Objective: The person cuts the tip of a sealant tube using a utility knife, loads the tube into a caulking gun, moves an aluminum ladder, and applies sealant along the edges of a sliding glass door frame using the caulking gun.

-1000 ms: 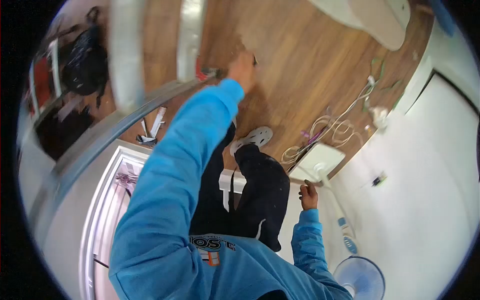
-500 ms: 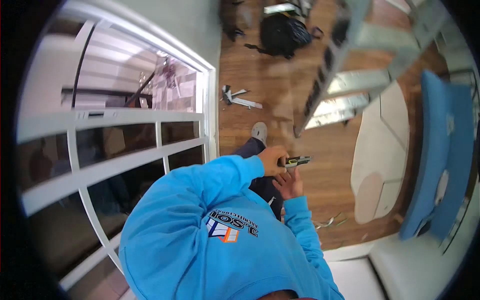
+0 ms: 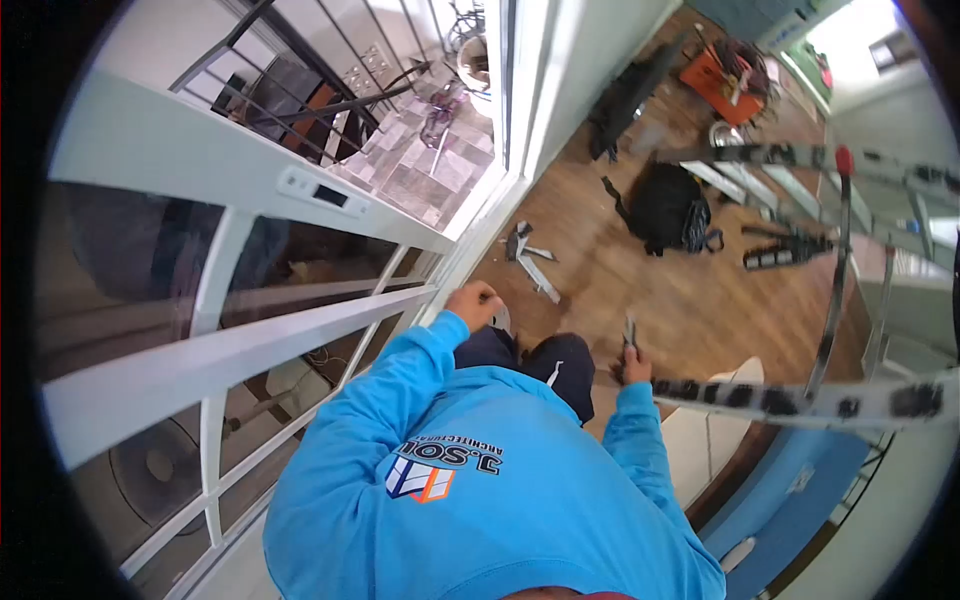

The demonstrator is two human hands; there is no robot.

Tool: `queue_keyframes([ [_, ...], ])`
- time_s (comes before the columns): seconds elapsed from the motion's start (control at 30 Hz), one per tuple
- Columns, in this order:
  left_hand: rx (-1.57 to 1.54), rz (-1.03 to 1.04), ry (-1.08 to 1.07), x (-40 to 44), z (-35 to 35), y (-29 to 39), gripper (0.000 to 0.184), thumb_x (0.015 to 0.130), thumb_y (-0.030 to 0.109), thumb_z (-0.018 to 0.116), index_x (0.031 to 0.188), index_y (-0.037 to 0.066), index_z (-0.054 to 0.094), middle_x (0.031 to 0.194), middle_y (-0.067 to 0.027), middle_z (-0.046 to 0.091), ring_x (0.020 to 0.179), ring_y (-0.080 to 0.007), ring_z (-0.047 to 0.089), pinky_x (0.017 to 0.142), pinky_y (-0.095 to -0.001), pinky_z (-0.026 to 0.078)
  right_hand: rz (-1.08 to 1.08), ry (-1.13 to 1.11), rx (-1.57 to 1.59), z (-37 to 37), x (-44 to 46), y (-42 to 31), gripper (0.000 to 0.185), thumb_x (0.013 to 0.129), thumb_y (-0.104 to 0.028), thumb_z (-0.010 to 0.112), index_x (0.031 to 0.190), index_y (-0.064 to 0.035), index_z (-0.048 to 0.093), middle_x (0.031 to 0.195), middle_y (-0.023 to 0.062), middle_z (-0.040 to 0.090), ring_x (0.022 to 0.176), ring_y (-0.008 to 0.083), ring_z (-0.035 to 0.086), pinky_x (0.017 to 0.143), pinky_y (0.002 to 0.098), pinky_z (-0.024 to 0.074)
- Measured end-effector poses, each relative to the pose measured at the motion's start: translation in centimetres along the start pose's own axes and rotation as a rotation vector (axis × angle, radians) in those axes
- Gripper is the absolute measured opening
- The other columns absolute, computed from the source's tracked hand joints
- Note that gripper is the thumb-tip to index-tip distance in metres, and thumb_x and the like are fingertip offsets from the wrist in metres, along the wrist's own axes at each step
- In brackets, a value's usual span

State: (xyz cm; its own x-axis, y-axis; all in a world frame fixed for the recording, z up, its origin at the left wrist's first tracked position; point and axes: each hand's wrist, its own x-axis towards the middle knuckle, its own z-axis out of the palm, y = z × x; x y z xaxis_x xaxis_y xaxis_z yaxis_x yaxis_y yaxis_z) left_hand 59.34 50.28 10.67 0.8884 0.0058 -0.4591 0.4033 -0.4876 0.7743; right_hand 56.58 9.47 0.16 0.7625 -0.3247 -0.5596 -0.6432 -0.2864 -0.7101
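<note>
My right hand (image 3: 637, 368) is wrapped around a slim grey tool that looks like a utility knife (image 3: 629, 330), pointing forward above the floor. It is beside the near leg of a paint-stained ladder (image 3: 780, 400). My left hand (image 3: 474, 304) is in front of the white door frame (image 3: 440, 262), its fingers curled in, with nothing visible in them. Below and between the hands are my knees in dark trousers (image 3: 560, 370). A light shoe (image 3: 501, 318) shows partly beside the left hand.
White-and-dark scraps (image 3: 535, 265) lie on the wood floor ahead. Beyond are a black bag (image 3: 665, 210), an orange container (image 3: 725, 85) with cables, and a dark tool (image 3: 785, 248). A white-barred glazed door (image 3: 240, 345) stands left; a blue padded piece (image 3: 780, 490) is at right.
The knife has gone from my left hand to my right. My hands have moved apart, the left toward the door frame. The view has turned, bringing the ladder and far floor closer.
</note>
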Motion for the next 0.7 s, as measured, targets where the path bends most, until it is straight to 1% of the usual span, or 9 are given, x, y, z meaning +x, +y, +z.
queue_keyframes([
  [0.07,0.028,-0.142,0.243,3.8,-3.0,-2.2,0.029,0.078,0.028,0.068,0.092,0.002,0.065,0.091,-0.0143,0.067,0.086,-0.0241,0.065,0.078,-0.0357,0.050,0.004,0.099,-0.155,-3.0,3.2,5.3,0.036,0.082,-0.038,0.064,0.089,-0.0028,0.062,0.076,0.0103,0.061,0.064,0.0220,0.057,0.056,0.0350,0.0462],
  [0.13,-0.058,-0.154,0.330,7.1,-5.1,-1.7,0.029,0.079,0.028,0.067,0.091,0.002,0.066,0.091,-0.0139,0.067,0.087,-0.0241,0.064,0.079,-0.0356,0.050,0.415,0.042,0.079,-4.6,-0.2,-3.6,0.030,0.085,-0.038,0.061,0.081,-0.0089,0.053,0.054,0.0077,0.046,0.040,0.0211,0.047,0.036,0.0367,0.0350],
  [0.17,-0.128,-0.160,0.389,8.8,-6.4,-1.4,0.028,0.079,0.028,0.067,0.091,0.002,0.066,0.091,-0.0136,0.068,0.088,-0.0242,0.064,0.080,-0.0356,0.049,0.390,0.022,-0.235,-4.6,-2.1,-8.6,0.041,0.082,-0.036,0.061,0.112,-0.0068,0.060,0.087,0.0169,0.066,0.075,0.0284,0.061,0.064,0.0422,0.0473],
  [0.2,-0.178,-0.166,0.398,10.4,-7.5,-0.9,0.034,0.078,0.029,0.067,0.098,0.002,0.063,0.093,-0.0136,0.067,0.089,-0.0250,0.063,0.081,-0.0365,0.049,0.371,0.009,-0.247,-5.3,2.5,-5.5,0.041,0.082,-0.036,0.061,0.112,-0.0068,0.060,0.087,0.0169,0.066,0.075,0.0284,0.061,0.064,0.0422,0.0473],
  [0.33,-0.182,-0.452,0.952,19.0,-8.4,-4.6,0.047,0.071,0.030,0.072,0.106,0.003,0.057,0.098,-0.0161,0.065,0.091,-0.0317,0.062,0.081,-0.0395,0.049,-0.641,-0.453,-1.281,-8.1,15.5,10.8,0.024,0.082,-0.021,0.058,0.102,-0.0100,0.063,0.084,0.0185,0.065,0.073,0.0313,0.063,0.057,0.0430,0.0507],
  [0.37,-0.274,-0.575,1.067,20.7,-9.0,-5.6,0.047,0.070,0.028,0.072,0.105,0.001,0.057,0.099,-0.0168,0.065,0.091,-0.0327,0.062,0.082,-0.0399,0.048,-0.717,-0.155,-1.099,-5.2,14.8,3.8,0.025,0.081,-0.022,0.056,0.101,-0.0124,0.068,0.098,0.0176,0.066,0.085,0.0329,0.063,0.072,0.0465,0.0502],
  [0.5,-0.594,-0.761,1.440,22.7,-8.4,-11.5,0.049,0.066,0.027,0.072,0.102,-0.004,0.059,0.096,-0.0198,0.065,0.097,-0.0334,0.061,0.085,-0.0403,0.047,-0.829,-0.251,-1.194,-5.7,21.3,-15.9,0.025,0.081,-0.022,0.056,0.101,-0.0122,0.068,0.098,0.0177,0.066,0.085,0.0330,0.063,0.072,0.0466,0.0501],
  [0.57,-0.546,-1.034,1.021,21.4,-11.6,-10.8,0.042,0.073,0.029,0.065,0.101,-0.001,0.062,0.101,-0.0178,0.066,0.099,-0.0335,0.061,0.086,-0.0398,0.047,-0.908,-0.299,-1.234,-3.5,25.8,-23.8,0.025,0.081,-0.022,0.056,0.100,-0.0121,0.068,0.099,0.0177,0.066,0.085,0.0330,0.063,0.072,0.0467,0.0501],
  [0.7,-0.517,-0.953,0.948,22.1,-10.6,-15.4,0.035,0.082,0.031,0.056,0.101,0.003,0.065,0.107,-0.0143,0.065,0.102,-0.0330,0.060,0.087,-0.0402,0.047,-0.995,-0.410,-1.321,0.4,29.5,-34.1,0.025,0.081,-0.022,0.056,0.100,-0.0119,0.068,0.099,0.0178,0.065,0.085,0.0331,0.063,0.072,0.0468,0.0501],
])
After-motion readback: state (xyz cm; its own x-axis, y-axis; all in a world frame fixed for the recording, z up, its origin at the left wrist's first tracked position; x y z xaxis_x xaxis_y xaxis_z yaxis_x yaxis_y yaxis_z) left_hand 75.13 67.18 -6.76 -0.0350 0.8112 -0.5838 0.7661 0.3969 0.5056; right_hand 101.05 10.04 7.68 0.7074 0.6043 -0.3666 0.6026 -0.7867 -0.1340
